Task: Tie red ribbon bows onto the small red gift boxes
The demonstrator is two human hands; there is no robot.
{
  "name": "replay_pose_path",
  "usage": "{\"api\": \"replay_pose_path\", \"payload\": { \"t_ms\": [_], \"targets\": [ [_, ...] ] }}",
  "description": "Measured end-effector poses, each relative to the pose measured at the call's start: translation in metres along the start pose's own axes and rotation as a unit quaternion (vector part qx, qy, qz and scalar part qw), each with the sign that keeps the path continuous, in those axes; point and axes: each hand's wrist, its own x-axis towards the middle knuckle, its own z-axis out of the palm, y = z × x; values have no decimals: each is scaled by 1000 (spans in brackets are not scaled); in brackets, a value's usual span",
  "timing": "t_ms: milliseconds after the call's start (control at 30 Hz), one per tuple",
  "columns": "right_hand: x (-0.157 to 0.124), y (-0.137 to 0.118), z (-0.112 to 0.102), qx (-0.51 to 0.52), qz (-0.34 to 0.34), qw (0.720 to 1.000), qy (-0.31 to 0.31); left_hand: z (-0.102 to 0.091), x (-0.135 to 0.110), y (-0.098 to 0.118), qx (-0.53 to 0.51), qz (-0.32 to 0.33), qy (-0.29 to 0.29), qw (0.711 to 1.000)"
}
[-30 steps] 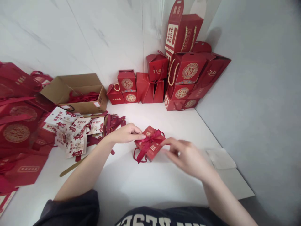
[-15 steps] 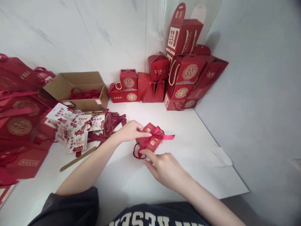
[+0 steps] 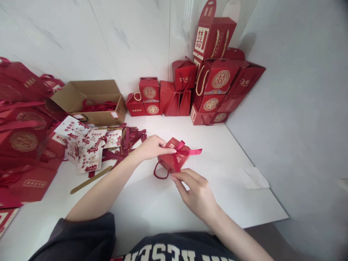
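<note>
A small red gift box [image 3: 170,157] with gold characters lies tilted on the white table [image 3: 152,203]. A pink-red satin ribbon bow [image 3: 181,149] crosses its top, with one tail reaching out to the right. My left hand [image 3: 153,148] rests on the box's left side, its fingertips pressing at the ribbon. Just below the box is my right hand [image 3: 194,192], fingertips close together at the lower edge beside a dark red cord loop [image 3: 160,173]. Whether those fingers grip anything is hidden.
A cardboard box [image 3: 89,105] holding red ribbon sits back left, above scattered printed cards [image 3: 87,148] and red ribbons. Red bags [image 3: 23,141] pile at far left. Stacked red gift boxes [image 3: 214,83] fill the back corner. A gold strip [image 3: 91,180] lies nearby.
The right hand has moved from the box's right side to below it. The ribbon tail now stretches out to the right, and the box sits a little higher in view.
</note>
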Motion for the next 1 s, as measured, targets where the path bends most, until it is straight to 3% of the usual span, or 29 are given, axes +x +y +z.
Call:
{"api": "replay_pose_path", "payload": {
  "t_ms": [133,267,333,433,533,600,667,733,867,1000],
  "targets": [
    [-2,11,-31,-137,-63,988,-42,1,0,1,15,-12,-2,1000],
    [-4,16,-39,-202,-109,954,-191,3,1,-1,39,-13,1,999],
    [1,11,-43,-144,-124,936,-296,2,2,-2,46,-9,12,999],
    [22,3,-62,39,-123,898,-420,-2,2,-3,24,19,-10,999],
    [62,6,-87,140,-35,899,-413,-10,1,-2,-18,58,-84,995],
    [91,19,-94,164,26,923,-348,-14,1,-2,-24,74,-102,992],
    [115,39,-87,157,53,949,-267,-15,0,-2,-7,88,-89,992],
    [131,58,-67,157,53,958,-236,-14,0,-2,22,104,-65,992],
    [140,83,-30,191,79,940,-273,-12,-1,-2,81,127,-29,988],
    [136,88,-31,220,77,913,-334,-16,-3,0,119,133,-28,983]
  ]
}}
